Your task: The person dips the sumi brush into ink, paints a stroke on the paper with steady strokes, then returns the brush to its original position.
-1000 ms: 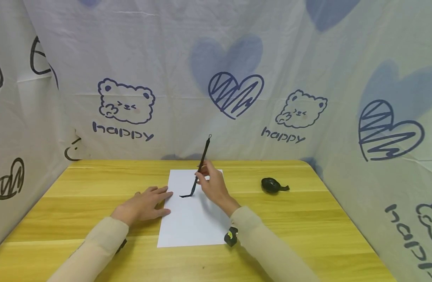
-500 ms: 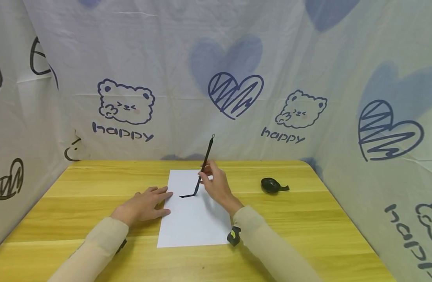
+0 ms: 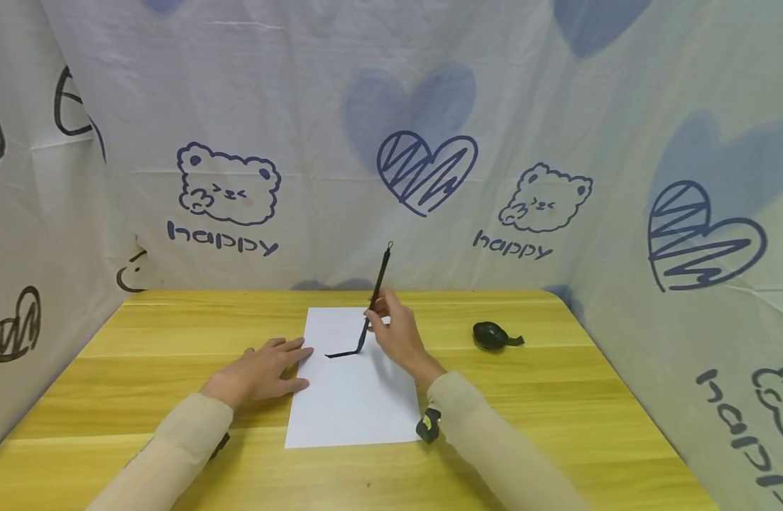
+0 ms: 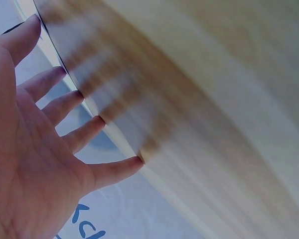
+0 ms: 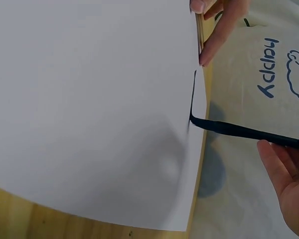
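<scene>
My right hand (image 3: 399,335) pinches a black writing brush (image 3: 379,282) partway along its handle, with a small loop at the top end. The brush leans, and its bent tip meets the white sheet of paper (image 3: 340,411). A thin black ink stroke (image 3: 341,354) runs leftward from the tip across the upper part of the sheet. In the right wrist view the brush (image 5: 234,130) shows its tip at one end of the stroke (image 5: 193,94). My left hand (image 3: 260,372) rests with spread fingers at the sheet's left edge; the left wrist view shows that hand (image 4: 50,134) palm side, fingertips down.
A black, rounded object with a short tail (image 3: 491,336) lies on the wooden table (image 3: 544,419) right of the paper. A white cloth curtain (image 3: 327,213) with printed bears and hearts hangs behind the table and along both sides.
My right hand has moved slightly to the right with the brush, and the black stroke has grown longer behind its tip. My left hand has stayed in place.
</scene>
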`<state>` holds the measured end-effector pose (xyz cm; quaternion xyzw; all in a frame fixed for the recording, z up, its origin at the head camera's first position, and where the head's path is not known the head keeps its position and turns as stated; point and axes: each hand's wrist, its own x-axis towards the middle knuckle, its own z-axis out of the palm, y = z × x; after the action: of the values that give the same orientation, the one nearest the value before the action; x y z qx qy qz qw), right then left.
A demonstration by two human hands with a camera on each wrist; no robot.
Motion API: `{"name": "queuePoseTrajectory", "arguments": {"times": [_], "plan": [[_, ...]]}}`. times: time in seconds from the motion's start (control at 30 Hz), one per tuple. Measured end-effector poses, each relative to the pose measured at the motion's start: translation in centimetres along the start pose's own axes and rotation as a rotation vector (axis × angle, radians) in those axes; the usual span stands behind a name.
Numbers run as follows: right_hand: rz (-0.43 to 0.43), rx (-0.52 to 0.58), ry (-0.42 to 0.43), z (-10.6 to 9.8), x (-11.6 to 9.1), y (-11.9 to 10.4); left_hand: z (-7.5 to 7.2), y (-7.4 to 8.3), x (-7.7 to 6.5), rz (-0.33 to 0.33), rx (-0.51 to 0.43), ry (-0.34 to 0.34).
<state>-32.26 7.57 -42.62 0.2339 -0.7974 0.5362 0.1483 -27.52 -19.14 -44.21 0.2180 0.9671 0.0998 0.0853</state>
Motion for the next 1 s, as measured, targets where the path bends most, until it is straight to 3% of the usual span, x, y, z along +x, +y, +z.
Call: {"name": "queuePoseTrajectory", "arguments": {"times": [1.0], "plan": [[-0.014, -0.108, -0.012, -2.0, 0.2, 0.5, 0.2, -0.3, 0.2, 0.002, 0.0, 0.001]]}}
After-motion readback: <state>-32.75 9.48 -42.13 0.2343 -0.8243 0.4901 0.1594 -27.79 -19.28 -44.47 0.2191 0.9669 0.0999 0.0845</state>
